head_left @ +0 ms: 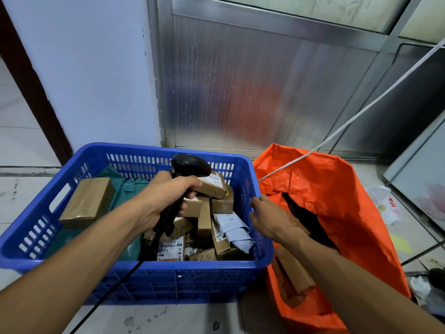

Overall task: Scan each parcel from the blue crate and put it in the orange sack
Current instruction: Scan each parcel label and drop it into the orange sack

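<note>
Left grip [168, 198]: curled round black handheld scanner [190, 165].
Right grip [267, 219]: open, empty, over blue plastic crate [134, 268] rim.
Risk: scanner cord may snag parcels (loosely heaped).

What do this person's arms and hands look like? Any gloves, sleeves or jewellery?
Both forearms are bare as far as the picture shows, with no sleeves in view. The left hand and the right hand wear no gloves, and no watch, ring or bracelet shows on what is visible.
</note>
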`<state>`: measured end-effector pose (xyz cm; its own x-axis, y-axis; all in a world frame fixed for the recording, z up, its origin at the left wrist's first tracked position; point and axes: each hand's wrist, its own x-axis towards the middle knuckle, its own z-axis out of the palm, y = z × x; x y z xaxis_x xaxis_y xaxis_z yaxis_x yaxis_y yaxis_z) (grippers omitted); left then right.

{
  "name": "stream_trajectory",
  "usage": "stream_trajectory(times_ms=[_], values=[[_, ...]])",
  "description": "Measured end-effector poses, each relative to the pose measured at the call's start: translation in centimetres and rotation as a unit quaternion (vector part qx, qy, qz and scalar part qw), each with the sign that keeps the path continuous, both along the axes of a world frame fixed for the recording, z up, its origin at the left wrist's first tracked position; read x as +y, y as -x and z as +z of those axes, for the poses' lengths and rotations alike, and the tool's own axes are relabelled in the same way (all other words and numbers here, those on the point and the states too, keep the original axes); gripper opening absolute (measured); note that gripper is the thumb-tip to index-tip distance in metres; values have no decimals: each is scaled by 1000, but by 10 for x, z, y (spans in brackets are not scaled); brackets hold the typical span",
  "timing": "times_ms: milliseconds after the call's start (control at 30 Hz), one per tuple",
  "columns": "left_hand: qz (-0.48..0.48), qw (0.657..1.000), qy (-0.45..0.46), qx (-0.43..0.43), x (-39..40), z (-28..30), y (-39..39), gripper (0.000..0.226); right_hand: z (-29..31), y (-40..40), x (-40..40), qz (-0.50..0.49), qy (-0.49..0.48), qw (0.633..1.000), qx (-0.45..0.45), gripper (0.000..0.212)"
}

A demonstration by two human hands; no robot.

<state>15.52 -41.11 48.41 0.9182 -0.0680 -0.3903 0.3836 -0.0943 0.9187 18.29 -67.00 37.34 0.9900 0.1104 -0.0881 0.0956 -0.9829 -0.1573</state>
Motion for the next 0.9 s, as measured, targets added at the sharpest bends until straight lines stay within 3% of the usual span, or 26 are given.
stream_trajectory(times_ms=[100, 233, 333, 433, 567, 733, 833, 900], values=[[4, 1000, 3, -1, 2, 0, -1, 10, -3, 4, 23, 56, -14, 997, 44, 40], [3, 1000, 3, -4, 4, 0, -1, 10, -17, 18, 52, 95, -74, 968, 221, 62], [6, 1000, 4, -7, 3, 0, -1, 9, -34, 32, 73, 107, -155, 939, 289, 60], [15, 1000, 6, -6, 1, 1, -2, 10, -40, 38, 78, 111, -218, 918, 312, 68], [17, 1000, 7, -9, 1, 1, -2, 10, -44, 39, 77, 148, -216, 912, 316, 48], [25, 1000, 11, -2, 2, 2, -1, 10, -37, 34, 69, 182, -210, 908, 315, 68], [23, 1000, 16, -3, 6, 4, 1, 9, -34, 27, 58, 150, -190, 915, 323, 80], [26, 999, 19, -4, 9, 5, 2, 9, -32, 22, 49, 119, -186, 916, 334, 71]])
